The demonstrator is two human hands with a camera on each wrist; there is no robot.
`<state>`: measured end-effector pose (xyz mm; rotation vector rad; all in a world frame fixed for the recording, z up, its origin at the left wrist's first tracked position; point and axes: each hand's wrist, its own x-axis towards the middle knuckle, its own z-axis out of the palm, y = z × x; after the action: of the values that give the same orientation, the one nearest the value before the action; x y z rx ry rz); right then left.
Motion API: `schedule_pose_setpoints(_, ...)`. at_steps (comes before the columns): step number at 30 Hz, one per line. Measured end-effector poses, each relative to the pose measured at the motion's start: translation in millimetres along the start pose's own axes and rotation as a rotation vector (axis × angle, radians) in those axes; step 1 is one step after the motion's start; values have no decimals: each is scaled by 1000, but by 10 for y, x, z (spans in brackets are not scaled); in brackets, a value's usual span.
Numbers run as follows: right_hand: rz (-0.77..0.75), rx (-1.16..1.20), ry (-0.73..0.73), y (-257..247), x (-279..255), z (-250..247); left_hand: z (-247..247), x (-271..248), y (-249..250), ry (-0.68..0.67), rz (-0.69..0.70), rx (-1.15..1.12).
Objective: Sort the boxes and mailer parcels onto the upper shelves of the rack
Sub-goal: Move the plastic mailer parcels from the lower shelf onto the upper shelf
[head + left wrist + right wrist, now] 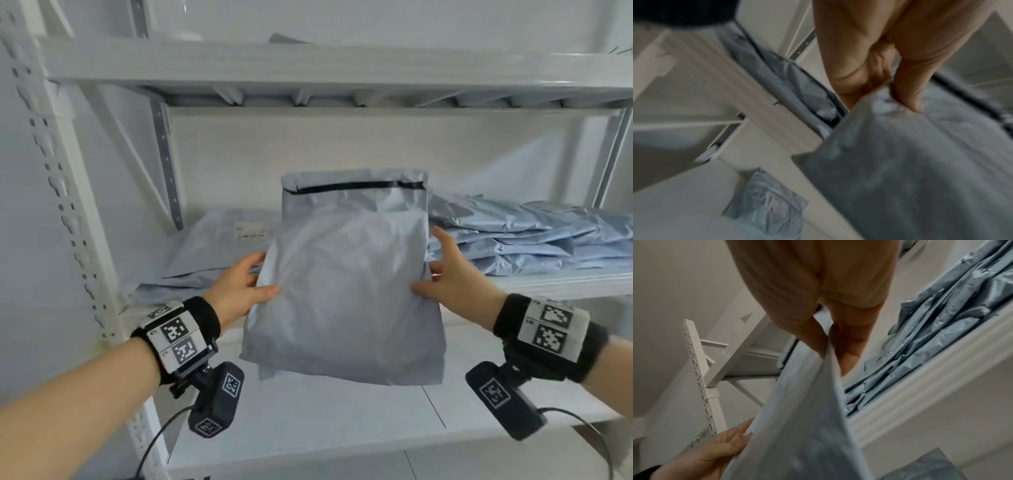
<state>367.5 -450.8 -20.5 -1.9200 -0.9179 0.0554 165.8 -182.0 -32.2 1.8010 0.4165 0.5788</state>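
Note:
A grey plastic mailer parcel (346,291) with a black seal strip near its top hangs upright in front of the middle shelf (548,286) of the white rack. My left hand (245,287) pinches its left edge, thumb on the front. My right hand (442,274) pinches its right edge the same way. The left wrist view shows my left hand (898,91) with the thumb lying on the mailer (910,170). In the right wrist view my right hand (830,347) pinches the mailer (797,426), whose edge runs between thumb and fingers.
A stack of blue-grey mailers (534,236) lies on the right of the middle shelf, and a flat mailer with a white label (219,246) lies on its left. The upper shelf beam (308,68) runs overhead. Another mailer (766,204) lies on the lower shelf.

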Motion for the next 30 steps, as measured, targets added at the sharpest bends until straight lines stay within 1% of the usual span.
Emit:
schedule_pose_setpoints(2, -18, -62, 14, -74, 182, -22, -57, 95, 91, -29, 24, 20)
schedule_pose_setpoints(5, -56, -321, -6, -161, 491, -31, -106, 265, 201, -44, 37, 143)
schedule_pose_setpoints(6, -63, -362, -13, -179, 588, -29, -116, 330, 236, -53, 27, 182)
schedule_pose_setpoints(8, -60, -357, -45, -223, 770, -29, -131, 467, 307, -78, -29, 205)
schedule_pose_setpoints(10, -78, -339, -118, -279, 947, -53, -153, 632, 391, -82, -60, 217)
schedule_pose_setpoints(12, -104, -386, -206, -346, 1154, -94, -179, 835, 489, -67, -62, 266)
schedule_pose_setpoints(15, -64, -505, -321, -413, 1557, -129, -185, 1166, 607, -83, -71, 344)
schedule_pose_setpoints(17, -42, -531, -381, -412, 1860, -115, -154, 1384, 635, -70, -74, 469)
schedule_pose_setpoints(19, -39, -559, -413, -404, 2129, -57, -117, 1582, 615, -40, -89, 572)
schedule_pose_setpoints(24, -58, -669, -479, -260, 2658, 196, -84, 1986, 434, 24, -162, 718)
schedule_pose_setpoints(27, -35, -672, -522, -155, 2845, 341, -97, 2136, 309, 48, -196, 762)
schedule_pose_setpoints(30, -32, -686, -560, -61, 2966, 462, -118, 2258, 210, 40, -222, 799)
